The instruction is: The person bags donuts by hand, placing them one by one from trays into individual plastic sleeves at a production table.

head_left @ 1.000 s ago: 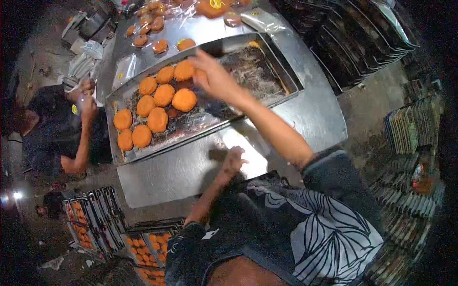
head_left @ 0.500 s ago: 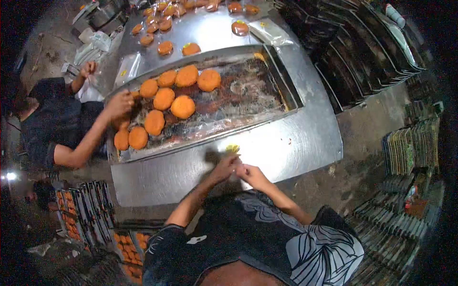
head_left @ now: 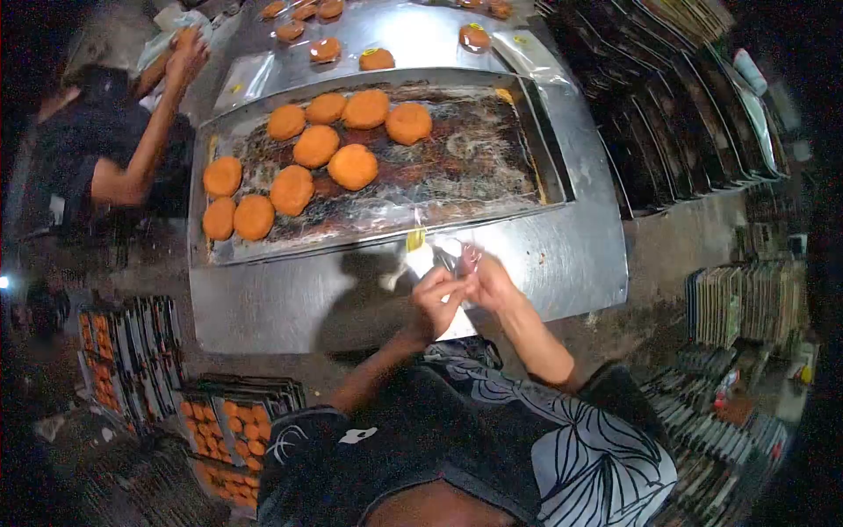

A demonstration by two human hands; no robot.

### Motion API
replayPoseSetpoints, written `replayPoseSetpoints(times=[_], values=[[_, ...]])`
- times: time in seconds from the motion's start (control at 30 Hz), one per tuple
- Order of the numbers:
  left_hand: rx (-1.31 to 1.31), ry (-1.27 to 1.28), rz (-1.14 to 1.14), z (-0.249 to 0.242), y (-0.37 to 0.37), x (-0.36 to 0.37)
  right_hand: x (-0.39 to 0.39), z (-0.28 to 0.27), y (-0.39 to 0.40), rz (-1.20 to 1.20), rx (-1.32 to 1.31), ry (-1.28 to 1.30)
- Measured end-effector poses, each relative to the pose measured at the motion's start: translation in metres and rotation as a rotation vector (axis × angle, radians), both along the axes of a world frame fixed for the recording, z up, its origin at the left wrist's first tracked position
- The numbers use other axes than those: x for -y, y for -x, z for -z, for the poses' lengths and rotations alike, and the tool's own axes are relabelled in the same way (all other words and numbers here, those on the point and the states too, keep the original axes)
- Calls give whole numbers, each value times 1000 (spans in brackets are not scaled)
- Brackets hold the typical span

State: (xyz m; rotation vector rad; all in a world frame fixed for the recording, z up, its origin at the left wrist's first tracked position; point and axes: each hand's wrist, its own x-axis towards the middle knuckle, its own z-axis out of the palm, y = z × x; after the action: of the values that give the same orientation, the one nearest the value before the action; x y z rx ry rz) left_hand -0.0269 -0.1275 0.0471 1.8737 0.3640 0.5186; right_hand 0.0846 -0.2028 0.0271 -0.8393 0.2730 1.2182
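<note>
Over the front of the metal table (head_left: 263, 307), my left hand (head_left: 436, 299) and my right hand (head_left: 492, 281) meet with fingers pinched. Between them is a clear plastic bag (head_left: 420, 257) with a yellow label, open toward the tray; glare blurs its edges. Just beyond my hands, a dark, greasy baking tray (head_left: 474, 167) carries several round orange-brown buns, the nearest being a bun (head_left: 353, 167) near the middle. No bun shows in the bag. Fingertip contact is partly hidden.
At left, a co-worker's hand (head_left: 186, 54) is raised beside the table. Wrapped buns (head_left: 377, 59) and a stack of plastic bags (head_left: 531, 54) lie at the back. Dark trays (head_left: 676, 132) stand at right. Racked trays of buns (head_left: 230, 439) stand at lower left.
My hands have drawn the plastic bag up and spread it somewhat. The co-worker's hand has left the tray and gone up and back. The view has shifted slightly.
</note>
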Motion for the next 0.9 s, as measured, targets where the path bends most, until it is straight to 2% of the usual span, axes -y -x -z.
replayPoseSetpoints(times=[0.03,0.07,0.1,0.13,0.17,0.2,0.23,0.3,0.33,0.37,0.4,0.43,0.5,0.53,0.6,0.63,0.67,0.7,0.73,0.77,0.8,0.87,0.9], values=[[206,-85,-126,11,1,-5,-25,-42,1,-6,292,5],[305,84,-375,8,-8,-6,-46,-67,11,84,175,-170],[515,460,-430,22,-16,-16,-65,-79,23,172,53,-343],[786,807,-507,35,-24,-26,-74,-61,33,22,-49,-466],[757,1282,-199,44,2,-63,-81,-41,45,-132,-156,-585],[627,1785,7,53,29,-100,-88,-37,59,-133,-419,-436],[651,1775,-18,55,45,-112,-100,-23,68,-272,-128,-255],[684,1271,-655,59,70,-129,-142,-20,43,-923,1044,184],[739,1170,-737,59,83,-142,-170,-11,37,-512,1724,410],[781,1072,-813,56,93,-148,-196,5,34,46,2320,627],[840,1065,-889,26,94,-147,-219,32,22,-42,2340,747],[925,1098,-770,33,102,-153,-235,51,12,-131,2355,869],[933,1110,-843,21,110,-162,-248,39,-10,-349,2044,735],[933,1098,-843,14,115,-169,-240,16,-9,-422,1865,533],[1014,1165,-1012,4,120,-171,-197,-9,23,-110,2138,110],[1006,1172,-1006,2,116,-166,-170,-41,50,-34,2171,-66],[906,1124,-952,1,109,-157,-156,-50,60,-170,2304,-162],[812,1073,-883,-1,98,-149,-146,-63,69,-196,2131,-342],[875,1039,-736,12,88,-141,-144,-73,70,-214,2125,-318],[860,1052,-705,29,79,-137,-139,-79,68,-232,2117,-291],[792,402,-704,46,71,-132,-129,-77,63,-239,2033,-267],[703,-240,-638,37,58,-123,-102,-82,60,-313,1908,-205],[726,196,-599,28,54,-117,-90,-75,59,-259,1909,-224]])
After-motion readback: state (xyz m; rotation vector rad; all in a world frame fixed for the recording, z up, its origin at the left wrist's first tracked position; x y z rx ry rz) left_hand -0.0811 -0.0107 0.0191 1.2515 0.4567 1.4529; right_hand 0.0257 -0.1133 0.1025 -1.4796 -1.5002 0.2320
